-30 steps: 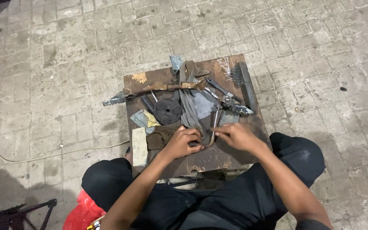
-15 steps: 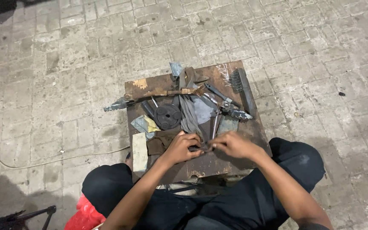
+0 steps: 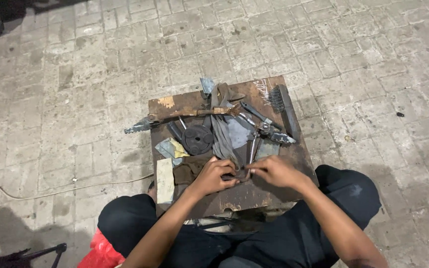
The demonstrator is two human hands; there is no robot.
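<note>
A small rusty metal work table (image 3: 274, 191) stands between my knees on a brick floor. My left hand (image 3: 213, 176) and my right hand (image 3: 274, 171) meet at its near edge, fingers pinched together on a small dark metal part (image 3: 242, 173) that they mostly hide. A thin metal tool (image 3: 251, 149) stands just beyond my fingertips. A grey rag (image 3: 220, 129) lies draped down the middle of the table.
On the table lie a round black disc (image 3: 197, 138), a long rusty footpeg bar (image 3: 175, 118), a wire brush (image 3: 277, 98), pliers (image 3: 266, 128) and scraps of sandpaper (image 3: 165, 179). A cable (image 3: 50, 191) crosses the floor at left. A red bag (image 3: 100, 253) sits by my left leg.
My hands stayed together at the table's near edge, shifting slightly while working the small part. The view has drifted a little.
</note>
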